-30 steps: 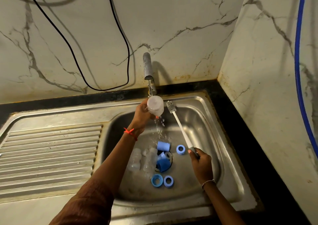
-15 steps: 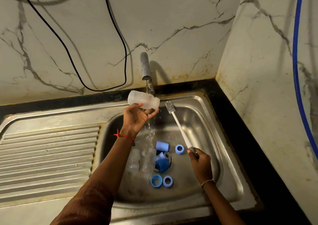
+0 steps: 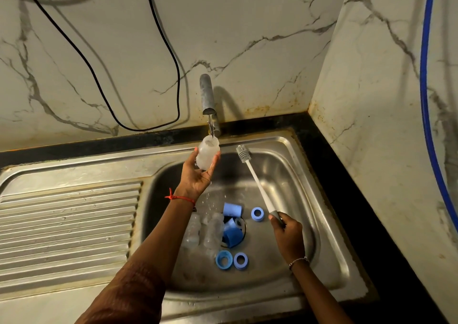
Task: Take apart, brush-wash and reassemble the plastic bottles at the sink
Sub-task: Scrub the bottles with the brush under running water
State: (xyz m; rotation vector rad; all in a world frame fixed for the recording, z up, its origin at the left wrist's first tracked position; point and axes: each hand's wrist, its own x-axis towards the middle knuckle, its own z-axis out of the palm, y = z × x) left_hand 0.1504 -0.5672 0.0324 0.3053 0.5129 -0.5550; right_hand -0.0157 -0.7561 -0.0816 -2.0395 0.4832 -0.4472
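Two grips: left fingers (image 3: 215,161) hold bottle (image 3: 207,155) under tap (image 3: 207,93); right fingers (image 3: 285,224) hold brush (image 3: 255,177).

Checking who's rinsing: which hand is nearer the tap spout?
Left. The left hand holds the clear bottle just under the tap spout; the right hand grips the bottle brush lower, nearer the person.

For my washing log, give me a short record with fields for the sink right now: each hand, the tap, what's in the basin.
left grip: holds a clear bottle mouth-up under the tap
tap: running into the bottle
right grip: holds the bottle brush by its handle, bristle head raised, outside the bottle
basin: more clear bottles, blue caps and blue rings lying loose on the bottom
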